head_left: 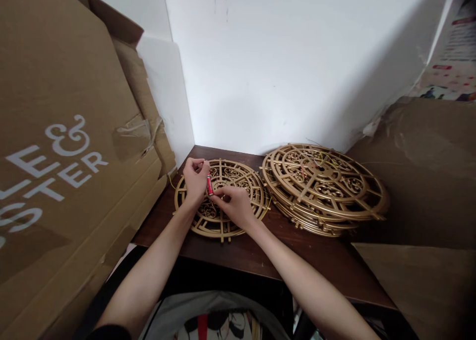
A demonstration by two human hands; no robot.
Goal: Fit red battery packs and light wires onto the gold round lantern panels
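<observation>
A round gold openwork disc [223,221] lies flat on the dark wooden table [316,260]. Both hands work over its middle. My left hand [195,178] is curled closed and grips a small red cylinder [209,185] that stands roughly upright between the two hands. My right hand [236,203] is pinched closed with its fingertips at the lower end of that cylinder. A thin yellow wire [171,182] trails off the disc's left edge.
A stack of several similar gold discs [323,186] with thin wires on top sits to the right. A large printed cardboard box [63,181] leans along the left. More cardboard [420,181] stands at the right. A white wall [278,67] closes the back.
</observation>
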